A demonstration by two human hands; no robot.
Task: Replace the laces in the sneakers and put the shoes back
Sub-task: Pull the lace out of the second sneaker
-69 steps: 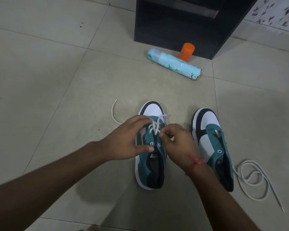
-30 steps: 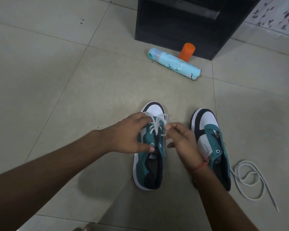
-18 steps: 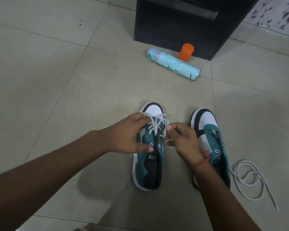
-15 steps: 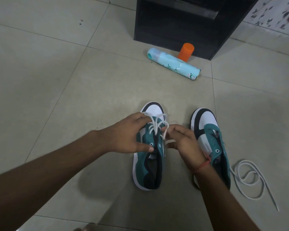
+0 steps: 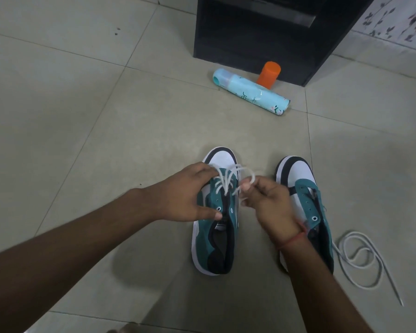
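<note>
Two hands work the left sneaker [image 5: 214,222], which lies on the floor [image 5: 82,140] with its long axis running toe-away, heel toward the person. The right hand [image 5: 269,205] pinches the white lace [image 5: 226,183] just right of the eyelets; the left hand [image 5: 187,195] grips the shoe's upper, nearer the open holes.

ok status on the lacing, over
Left hand steadies left sneaker; right hand pinches its lace. Right sneaker unlaced, spare lace beside. Nothing obstructing.

Teal-white sneakers [image 5: 214,224], white lace [image 5: 360,258], orange cup [image 5: 268,74].
</note>
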